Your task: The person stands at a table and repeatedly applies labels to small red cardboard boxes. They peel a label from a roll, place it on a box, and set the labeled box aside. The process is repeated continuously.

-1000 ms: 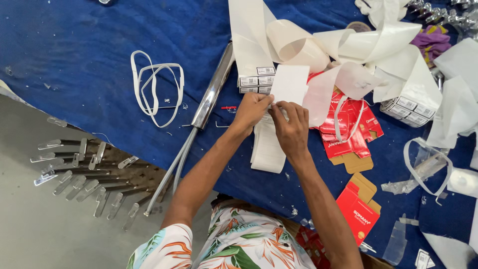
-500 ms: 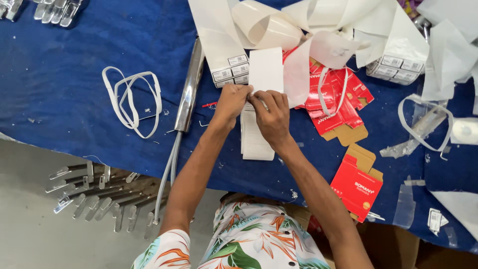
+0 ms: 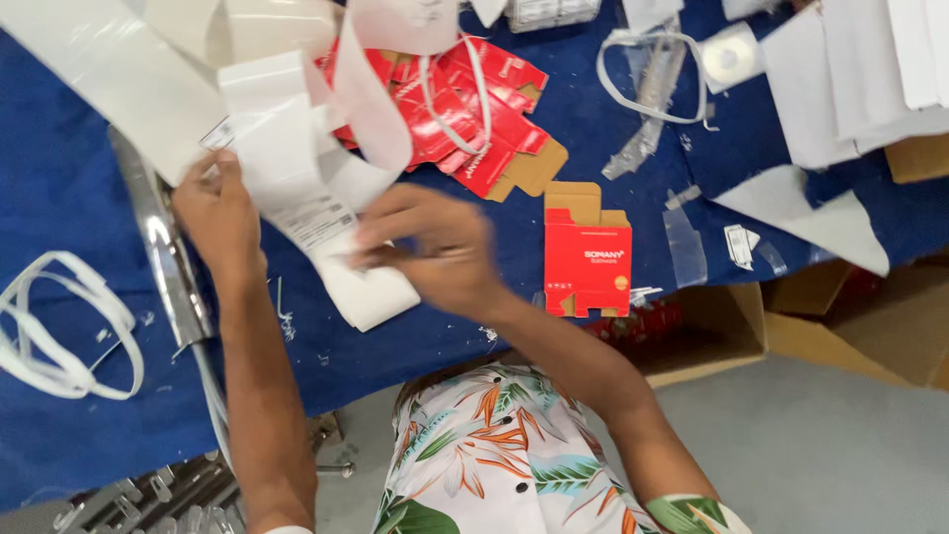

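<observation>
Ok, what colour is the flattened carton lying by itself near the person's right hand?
Red, with plain brown cardboard flaps: the flattened carton, seen clearly in the head view.

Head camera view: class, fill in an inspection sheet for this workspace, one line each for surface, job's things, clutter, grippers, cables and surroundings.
Surface: blue cloth covers the table.
Job's things: white label strip lies under both hands, its end on the cloth.
Clutter: flat red cartons in a pile; one red carton apart; loose white paper sheets; white strap loop; clear plastic scraps.
Grippers: left hand holds the strip's edge; right hand is blurred, fingers on the strip.
Cables: nothing seen.
Surroundings: chrome bar beside the left hand; cardboard boxes on grey floor; metal parts below the table.
</observation>
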